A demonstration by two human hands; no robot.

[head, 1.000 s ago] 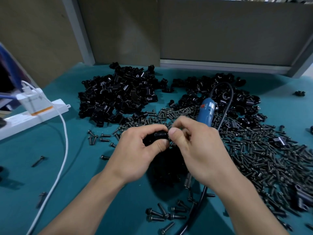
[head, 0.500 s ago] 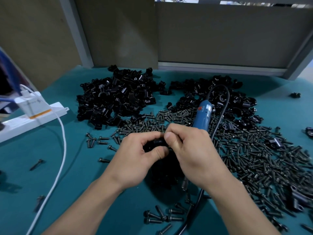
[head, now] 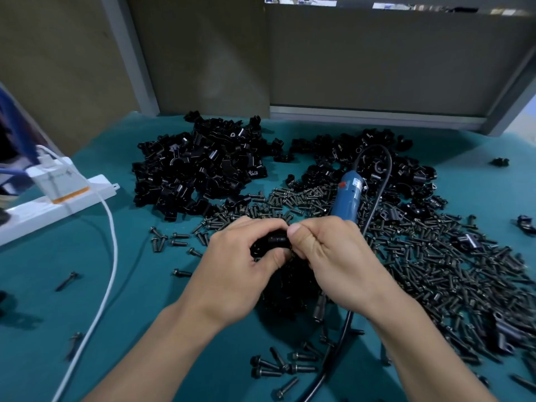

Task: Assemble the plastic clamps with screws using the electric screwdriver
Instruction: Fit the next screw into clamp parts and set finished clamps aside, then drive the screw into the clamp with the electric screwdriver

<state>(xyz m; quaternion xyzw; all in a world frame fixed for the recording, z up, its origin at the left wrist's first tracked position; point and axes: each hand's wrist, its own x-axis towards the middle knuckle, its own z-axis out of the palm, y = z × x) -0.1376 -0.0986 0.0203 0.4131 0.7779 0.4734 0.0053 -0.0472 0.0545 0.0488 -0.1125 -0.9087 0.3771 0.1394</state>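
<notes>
**Clamp held up between both hands, screw fit in hand**

Left hand (head: 240,265) gripped the black clamp (head: 277,239) just above the table (head: 139,285), fingers curled round it. Right hand (head: 333,262) was wrapped round the electric screwdriver (head: 348,198), thumb tip against the clamp. Couldn't tell if a screw was pinched there. My read: the clamp is light, rigid, glossy plastic and probably slippery. Hold its flat sides and keep the screw hole clear. Screws (head: 435,271) lay heaped to the right.

— Anything you can read from there?
— Nothing. My electric screwdriver (head: 348,200) carries a white label (head: 358,184) and a red mark (head: 342,184), both too blurred to read. The charger (head: 56,181) shows me no legible letters.
</notes>
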